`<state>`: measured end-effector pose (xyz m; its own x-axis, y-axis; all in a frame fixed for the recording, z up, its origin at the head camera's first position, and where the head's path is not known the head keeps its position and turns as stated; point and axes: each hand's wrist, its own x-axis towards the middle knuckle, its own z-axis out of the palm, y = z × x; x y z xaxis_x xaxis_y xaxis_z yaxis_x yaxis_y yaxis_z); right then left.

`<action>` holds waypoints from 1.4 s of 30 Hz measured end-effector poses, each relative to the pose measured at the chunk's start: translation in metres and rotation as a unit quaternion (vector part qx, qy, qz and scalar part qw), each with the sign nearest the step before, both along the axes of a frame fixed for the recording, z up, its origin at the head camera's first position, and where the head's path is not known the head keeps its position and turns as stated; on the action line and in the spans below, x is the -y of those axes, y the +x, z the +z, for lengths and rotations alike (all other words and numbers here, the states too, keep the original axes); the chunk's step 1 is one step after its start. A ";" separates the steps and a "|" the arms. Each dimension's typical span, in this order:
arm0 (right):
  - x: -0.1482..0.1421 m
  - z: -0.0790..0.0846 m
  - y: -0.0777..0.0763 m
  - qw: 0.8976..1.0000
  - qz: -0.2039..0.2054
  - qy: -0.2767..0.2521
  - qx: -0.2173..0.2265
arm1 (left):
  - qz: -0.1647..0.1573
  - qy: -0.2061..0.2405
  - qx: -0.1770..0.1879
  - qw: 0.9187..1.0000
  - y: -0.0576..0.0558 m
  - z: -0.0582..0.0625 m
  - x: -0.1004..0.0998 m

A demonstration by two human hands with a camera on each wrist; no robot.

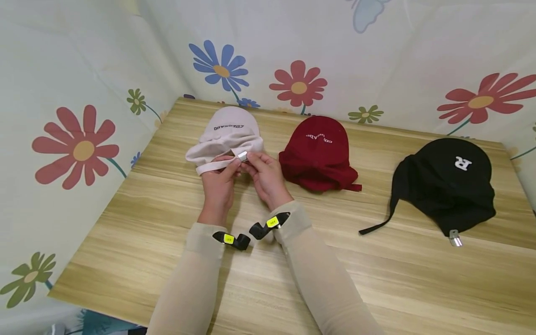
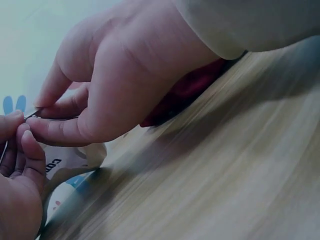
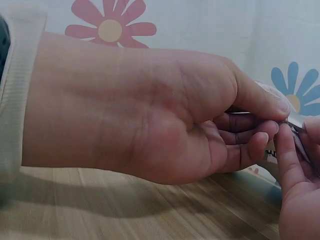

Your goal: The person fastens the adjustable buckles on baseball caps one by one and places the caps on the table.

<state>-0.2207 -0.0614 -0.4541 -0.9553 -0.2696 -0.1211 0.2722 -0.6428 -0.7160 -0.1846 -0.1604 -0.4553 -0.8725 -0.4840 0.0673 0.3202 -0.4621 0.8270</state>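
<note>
Right hand (image 1: 270, 181) pinching the shiny metal buckle (image 1: 243, 157), left hand (image 1: 217, 190) pinching the flat fabric strap (image 1: 212, 165) just beside it! The soft, crumpled pale cap (image 1: 230, 128) sits near the table's (image 1: 138, 232) far left corner; rounded red cap (image 1: 320, 153) alongside, slouching black cap (image 1: 448, 186) toward the right edge.

And there's your right hand (image 2: 125, 75), large across the top, pinching a small thin piece (image 2: 33, 113), your left hand (image 2: 20, 197) meeting it at the left edge! Lettered pale cap (image 2: 75, 158) beyond, dark-red cloth (image 2: 187, 92) showing beneath your right wrist, wood-grain table (image 2: 225, 165) below.
</note>
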 end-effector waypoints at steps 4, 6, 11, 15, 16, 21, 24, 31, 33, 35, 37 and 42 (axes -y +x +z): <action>0.000 0.000 0.000 1.000 -0.002 0.002 -0.002 | 0.002 0.003 0.008 1.000 0.000 0.001 -0.001; 0.000 0.000 0.001 1.000 -0.002 0.004 -0.005 | 0.006 0.005 0.010 1.000 0.000 0.001 -0.001; 0.000 0.000 0.002 1.000 -0.006 0.009 -0.021 | 0.005 -0.004 0.010 1.000 0.000 0.000 0.001; 0.001 0.000 0.001 0.999 -0.012 0.011 -0.028 | 0.000 -0.016 0.017 1.000 0.000 0.000 0.001; 0.001 0.000 0.001 0.999 -0.014 0.010 -0.028 | -0.004 -0.019 0.020 1.000 0.000 0.001 0.001; 0.001 0.000 0.001 0.999 -0.017 0.011 -0.028 | -0.055 0.022 0.037 0.998 0.001 0.003 0.002; 0.001 0.000 0.001 0.999 -0.016 0.011 -0.026 | -0.091 0.072 0.048 0.992 0.003 0.003 0.004; 0.000 0.000 0.001 1.000 -0.009 0.010 -0.024 | -0.089 0.073 0.044 0.992 0.003 0.001 0.004; -0.001 0.000 0.001 1.000 -0.005 0.011 -0.024 | -0.073 0.053 0.037 0.995 0.002 0.000 0.004; -0.001 0.001 0.001 1.000 -0.003 0.012 -0.022 | -0.054 0.026 0.035 0.998 0.001 -0.001 0.003; -0.001 0.000 0.001 1.000 -0.004 0.012 -0.019 | -0.037 -0.009 0.036 0.999 0.001 -0.001 0.003; -0.001 0.001 0.001 1.000 -0.004 0.008 -0.014 | -0.002 -0.075 0.040 0.996 0.000 -0.003 0.002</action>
